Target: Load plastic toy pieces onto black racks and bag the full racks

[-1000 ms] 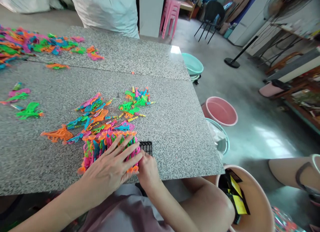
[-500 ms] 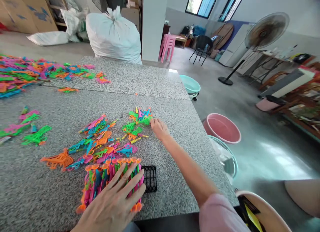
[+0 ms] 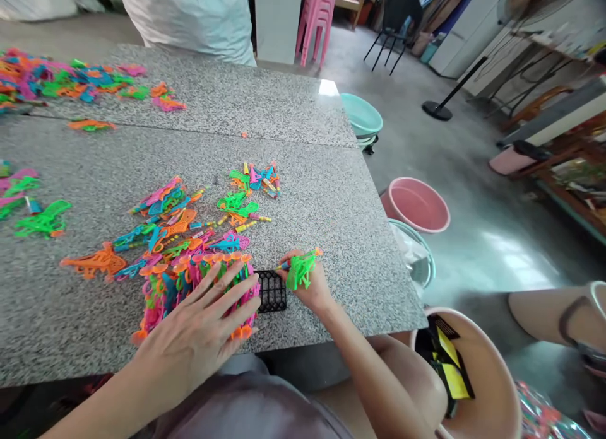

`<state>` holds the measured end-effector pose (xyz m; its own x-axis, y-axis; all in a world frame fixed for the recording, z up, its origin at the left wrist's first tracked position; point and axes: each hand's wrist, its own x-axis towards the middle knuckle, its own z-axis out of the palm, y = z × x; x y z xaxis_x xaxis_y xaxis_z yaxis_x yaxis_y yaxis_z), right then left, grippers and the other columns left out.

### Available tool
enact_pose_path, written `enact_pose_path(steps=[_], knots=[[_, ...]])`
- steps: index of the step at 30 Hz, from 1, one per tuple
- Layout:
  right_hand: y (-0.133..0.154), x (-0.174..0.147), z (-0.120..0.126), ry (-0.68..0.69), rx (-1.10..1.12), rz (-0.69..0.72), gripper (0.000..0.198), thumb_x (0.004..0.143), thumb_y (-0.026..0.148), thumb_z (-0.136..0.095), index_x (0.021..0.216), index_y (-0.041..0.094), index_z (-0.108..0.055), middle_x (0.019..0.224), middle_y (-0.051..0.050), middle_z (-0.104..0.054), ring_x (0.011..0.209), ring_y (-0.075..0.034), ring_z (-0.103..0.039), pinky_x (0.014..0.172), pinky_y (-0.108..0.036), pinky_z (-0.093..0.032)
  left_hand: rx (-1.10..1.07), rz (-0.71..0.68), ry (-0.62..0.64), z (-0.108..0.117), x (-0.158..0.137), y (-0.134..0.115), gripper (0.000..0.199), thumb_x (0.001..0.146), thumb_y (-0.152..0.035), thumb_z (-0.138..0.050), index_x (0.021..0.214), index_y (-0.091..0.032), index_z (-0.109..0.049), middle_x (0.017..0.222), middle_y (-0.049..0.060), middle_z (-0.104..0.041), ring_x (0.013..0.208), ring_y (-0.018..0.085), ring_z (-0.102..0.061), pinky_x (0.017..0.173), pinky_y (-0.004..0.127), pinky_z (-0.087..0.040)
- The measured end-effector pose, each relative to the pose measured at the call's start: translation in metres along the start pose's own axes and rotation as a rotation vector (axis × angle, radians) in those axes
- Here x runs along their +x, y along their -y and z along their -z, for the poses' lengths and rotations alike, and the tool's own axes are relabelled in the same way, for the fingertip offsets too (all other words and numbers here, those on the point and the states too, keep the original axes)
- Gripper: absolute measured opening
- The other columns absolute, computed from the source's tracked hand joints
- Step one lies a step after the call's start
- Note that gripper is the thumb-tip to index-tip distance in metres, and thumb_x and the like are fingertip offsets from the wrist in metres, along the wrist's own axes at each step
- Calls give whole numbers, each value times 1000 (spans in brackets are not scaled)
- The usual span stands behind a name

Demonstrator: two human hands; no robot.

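Left hand: The left hand lies palm down with its fingers spread and nearly straight, resting across a packed row of toys; it is flattened over them, not closed round any one.
Right hand: The right hand has come back from the small pile and is curled round a green toy; the toy hides part of the grip, so I cannot tell how every finger sits.
Green toy: It is held just above the table, at the right of the black rack, its orange tip pointing away to the right. A thin stick shows at the fingertips on the rack side.
Row: The row of bright toys stands close together near the table's front edge, orange discs along its far and near sides.
Black rack: The open end of the rack juts from the row's right side, its grid bare there.
What has changed: Half a second ago the right hand was at the small pile; now the green toy is beside the rack, while the left hand keeps its place.
Meaning for the work: As I judge it, fetching is done for this toy, but it is not yet among the row.
Farther off: A mixed pile lies just beyond the row, and a bigger heap at far left.
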<state>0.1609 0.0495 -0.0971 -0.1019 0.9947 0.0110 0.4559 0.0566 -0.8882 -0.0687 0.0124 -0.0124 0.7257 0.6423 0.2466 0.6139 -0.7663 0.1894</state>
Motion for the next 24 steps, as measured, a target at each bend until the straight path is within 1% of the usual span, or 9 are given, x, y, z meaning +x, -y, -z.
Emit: enact_pose_path(steps=[5, 7, 9, 13, 17, 18, 21, 22, 24], knots=[[15, 7, -24, 173, -159, 196, 16, 79, 11, -66, 91, 22, -63, 97, -3, -72, 90, -18, -68, 85, -27, -52, 53, -19, 21, 3, 0, 1, 38, 99, -22, -46, 133, -24, -60, 144, 5, -56, 146, 29, -36, 121, 49, -30], [20, 11, -29, 218, -271, 245, 20, 79, 9, -64, 96, 20, -62, 94, -5, -71, 91, -19, -67, 85, -29, -51, 59, -26, 36, 6, 2, 0, 36, 99, -23, -46, 131, -23, -62, 143, 6, -57, 145, 29, -37, 121, 48, -30], [27, 13, -31, 251, -393, 243, 20, 82, 8, -60, 100, 18, -61, 88, -6, -70, 86, -20, -66, 81, -29, -50, 58, -21, 7, 8, 4, -2, 33, 100, -27, -45, 127, -22, -64, 143, 6, -57, 147, 29, -34, 123, 48, -25], [38, 21, -26, 367, -534, 213, 16, 88, 13, -56, 102, 18, -60, 81, -4, -68, 74, -19, -63, 69, -28, -46, 56, -67, -9, 8, 7, -3, 33, 103, -33, -39, 115, -24, -68, 140, 3, -60, 147, 25, -33, 127, 49, -4], [37, 55, -6, 576, -450, 300, 20, 85, 11, -65, 102, 20, -63, 92, 0, -70, 83, -15, -65, 74, -24, -47, 46, -36, 35, -2, 4, -2, 35, 104, -37, -38, 119, -24, -67, 139, 1, -62, 143, 20, -40, 127, 42, -8], [35, 68, -2, 553, -446, 310, 23, 84, 11, -67, 105, 20, -63, 100, -1, -70, 89, -15, -65, 78, -24, -48, 47, -23, 30, -5, 3, -2, 35, 103, -38, -39, 120, -24, -66, 138, 1, -62, 143, 20, -40, 127, 41, -8], [35, 106, -4, 314, -598, 271, 29, 91, 12, -61, 119, 18, -59, 120, -9, -65, 102, -19, -64, 85, -29, -51, 51, -22, 1, -7, 4, -4, 32, 102, -39, -43, 115, -24, -68, 133, 0, -66, 141, 19, -42, 127, 39, -8], [36, 115, -9, 265, -679, 266, 30, 92, 9, -56, 121, 17, -58, 121, -11, -64, 104, -21, -64, 85, -30, -51, 54, -20, -5, -7, 5, -4, 31, 102, -39, -44, 114, -24, -68, 132, 0, -66, 140, 18, -43, 127, 38, -7], [38, 123, -16, 267, -807, 288, 34, 90, 0, -50, 120, 14, -57, 117, -13, -64, 106, -23, -64, 82, -30, -53, 62, -24, -25, -4, 8, -5, 31, 102, -39, -44, 112, -24, -69, 131, -1, -67, 138, 17, -45, 127, 37, -7]])
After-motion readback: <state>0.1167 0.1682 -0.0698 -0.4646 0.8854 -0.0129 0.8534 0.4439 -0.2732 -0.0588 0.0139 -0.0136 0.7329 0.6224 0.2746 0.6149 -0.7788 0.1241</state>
